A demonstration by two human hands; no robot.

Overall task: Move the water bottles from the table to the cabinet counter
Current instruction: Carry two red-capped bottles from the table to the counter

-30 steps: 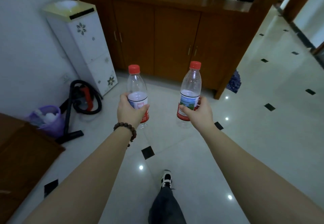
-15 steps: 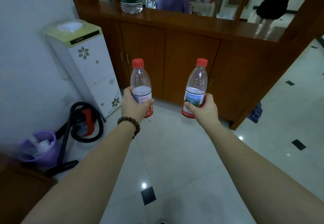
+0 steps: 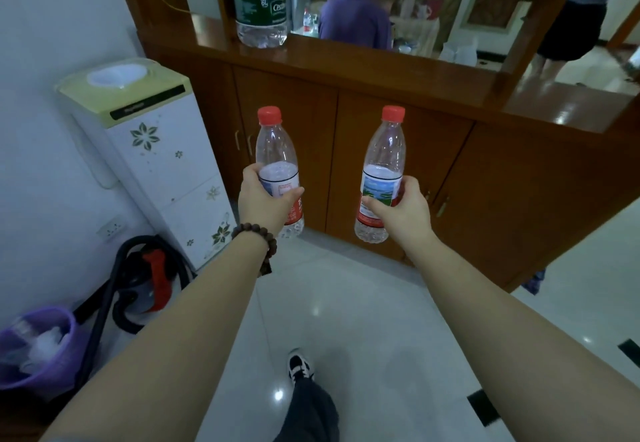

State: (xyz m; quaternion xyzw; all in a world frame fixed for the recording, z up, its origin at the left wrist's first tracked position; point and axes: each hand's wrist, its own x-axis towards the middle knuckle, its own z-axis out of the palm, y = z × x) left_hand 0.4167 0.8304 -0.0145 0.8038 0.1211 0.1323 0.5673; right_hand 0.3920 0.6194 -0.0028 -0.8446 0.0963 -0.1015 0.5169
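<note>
My left hand [image 3: 263, 202] grips a clear water bottle [image 3: 275, 151] with a red cap, upright, around its label. In my right hand [image 3: 403, 211] is a second red-capped water bottle [image 3: 382, 161], tilted slightly right, held around its lower half. Both bottles hang in the air in front of the wooden cabinet doors, below the level of the cabinet counter [image 3: 381, 64]. The counter runs across the top of the view, brown and glossy.
A large water jug [image 3: 259, 2] stands on the counter's left part. A white water dispenser [image 3: 152, 151] stands left of the cabinet, with a vacuum cleaner [image 3: 145, 279] and a purple bin [image 3: 34, 344] on the floor. Beyond the counter's opening are people.
I have walked closer to the cabinet; the counter and jug now fill the upper view. Both hands still hold their bottles in front of me.
</note>
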